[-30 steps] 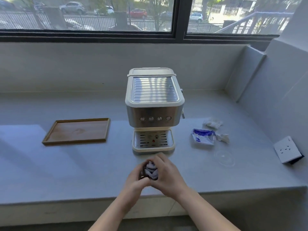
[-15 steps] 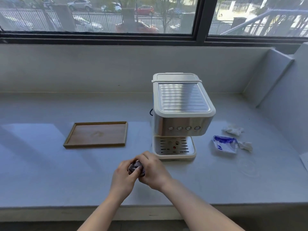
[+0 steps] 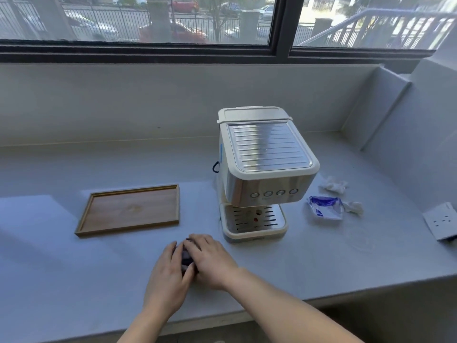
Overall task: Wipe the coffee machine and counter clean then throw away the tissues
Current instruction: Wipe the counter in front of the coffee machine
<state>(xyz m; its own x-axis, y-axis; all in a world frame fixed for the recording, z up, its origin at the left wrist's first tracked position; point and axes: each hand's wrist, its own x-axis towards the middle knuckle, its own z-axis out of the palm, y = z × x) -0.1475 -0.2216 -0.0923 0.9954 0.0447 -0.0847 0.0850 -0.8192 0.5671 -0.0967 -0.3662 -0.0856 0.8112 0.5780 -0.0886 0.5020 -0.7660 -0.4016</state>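
Note:
A cream and steel coffee machine [image 3: 265, 169] stands on the pale grey counter [image 3: 74, 280], right of centre. In front of it and to its left, my left hand [image 3: 167, 276] and my right hand [image 3: 212, 262] press together around a crumpled tissue [image 3: 186, 256], of which only a small greyish part shows between the fingers. Both hands rest low on the counter. Two crumpled white tissues [image 3: 333, 185] [image 3: 353, 207] lie to the right of the machine, beside a blue and white tissue packet [image 3: 325, 207].
A wooden tray [image 3: 129, 210] lies on the counter left of the machine. A white power socket block [image 3: 441, 220] sits at the far right. A low wall and a window run along the back, and the counter's front edge is just under my forearms.
My view has swung left, so the machine now sits further right in frame. My joined hands have shifted left along the counter with the tissue, away from the machine's front.

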